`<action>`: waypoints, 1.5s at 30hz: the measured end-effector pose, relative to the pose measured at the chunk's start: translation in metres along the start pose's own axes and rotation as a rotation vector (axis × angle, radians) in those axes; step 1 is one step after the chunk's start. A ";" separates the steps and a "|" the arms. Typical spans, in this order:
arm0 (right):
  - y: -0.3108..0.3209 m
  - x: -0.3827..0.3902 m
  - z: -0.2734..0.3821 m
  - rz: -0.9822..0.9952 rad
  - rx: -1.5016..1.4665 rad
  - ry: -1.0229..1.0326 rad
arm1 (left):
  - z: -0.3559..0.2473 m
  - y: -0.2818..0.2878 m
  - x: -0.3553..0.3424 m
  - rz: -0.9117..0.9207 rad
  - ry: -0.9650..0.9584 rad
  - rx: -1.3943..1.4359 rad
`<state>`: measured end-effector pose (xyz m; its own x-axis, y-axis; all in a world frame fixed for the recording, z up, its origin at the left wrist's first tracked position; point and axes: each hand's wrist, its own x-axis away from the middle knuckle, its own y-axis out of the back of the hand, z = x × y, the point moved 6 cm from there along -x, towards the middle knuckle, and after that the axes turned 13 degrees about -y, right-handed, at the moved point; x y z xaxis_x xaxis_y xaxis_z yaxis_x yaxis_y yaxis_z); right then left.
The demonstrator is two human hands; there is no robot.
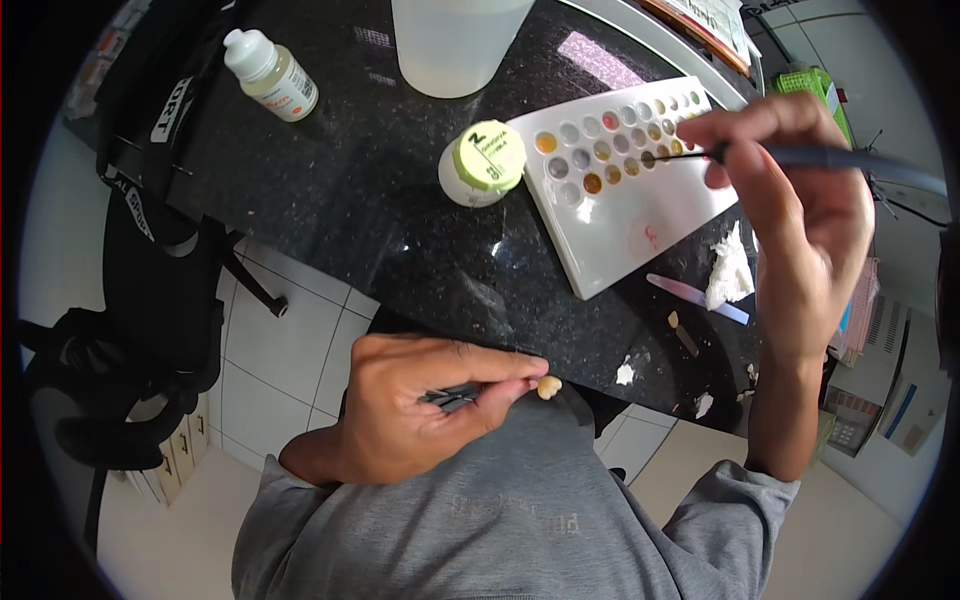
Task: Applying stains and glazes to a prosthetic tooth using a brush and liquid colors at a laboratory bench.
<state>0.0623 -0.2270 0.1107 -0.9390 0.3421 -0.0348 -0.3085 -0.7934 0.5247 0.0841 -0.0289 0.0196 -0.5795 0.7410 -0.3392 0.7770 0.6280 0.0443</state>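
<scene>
My left hand (430,405), at the counter's near edge, pinches a small yellowish tooth-shaped piece (549,387); a dark object shows behind its fingers. My right hand (790,210) grips a thin dark brush (790,157), its tip at a brown well in the white paint palette (600,235). The palette holds rows of wells in yellow, brown, pink and grey shades. A white jar with a pale green lid (488,155) stands at the palette's left corner. Below my right hand lie crumpled white tissue (730,265) and a flat pink-and-lilac file (680,292).
The black speckled counter (330,210) bears a white-capped bottle (275,80) and a large translucent container (450,45). Small pale fragments (625,370) lie near its front edge. A black bag and chair (150,350) stand left; a green basket (800,85) is at upper right.
</scene>
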 end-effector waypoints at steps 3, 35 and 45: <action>-0.011 -0.025 -0.001 0.003 0.096 -0.069 | 0.002 0.002 -0.001 0.025 -0.027 0.000; -0.027 -0.044 -0.019 0.220 0.108 -0.030 | 0.010 0.005 0.004 0.073 0.000 0.099; -0.016 -0.026 -0.009 0.203 -0.001 0.051 | 0.008 0.004 0.004 0.072 -0.022 0.061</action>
<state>0.0906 -0.2280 0.0959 -0.9883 0.1498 0.0286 -0.1128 -0.8438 0.5246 0.0868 -0.0247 0.0111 -0.5169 0.7777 -0.3578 0.8302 0.5574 0.0123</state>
